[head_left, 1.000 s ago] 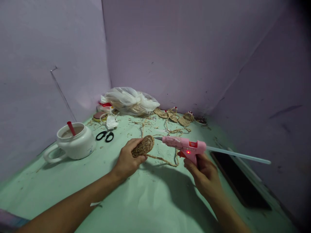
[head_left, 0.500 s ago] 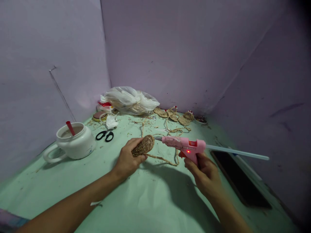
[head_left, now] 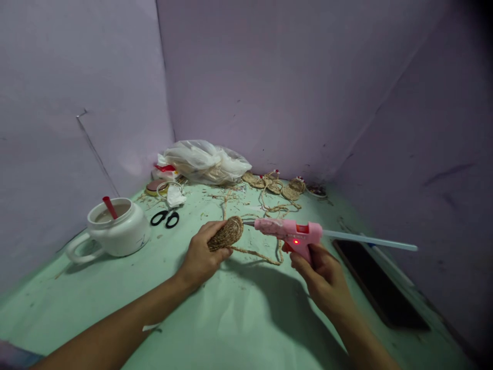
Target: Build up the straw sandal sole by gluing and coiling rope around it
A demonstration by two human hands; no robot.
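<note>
My left hand [head_left: 202, 254] is closed around a coiled oval of braided natural-fibre rope [head_left: 227, 234], its spiral face turned to the right. A loose tail of the rope [head_left: 256, 254] runs from it across the table and loops back. In my right hand [head_left: 325, 277] is a pink glue gun [head_left: 288, 231], gripped by its handle, with a red light lit on its side. The gun's metal nozzle [head_left: 249, 223] points left at the coil's edge, at or very near it. A long translucent glue stick [head_left: 370, 240] sticks out of the back.
On the left stand a white mug [head_left: 119, 231] with a red stick and black-handled scissors [head_left: 165, 218]. A plastic bag [head_left: 206, 162] and several woven rope pieces [head_left: 273, 185] lie along the back wall. A dark phone [head_left: 379, 282] lies at the right on the green table cover [head_left: 215, 318].
Both hands keep nearly the same pose, with the nozzle still by the coil. The whole view has shifted slightly, and the glue stick's rear end appears a little further left.
</note>
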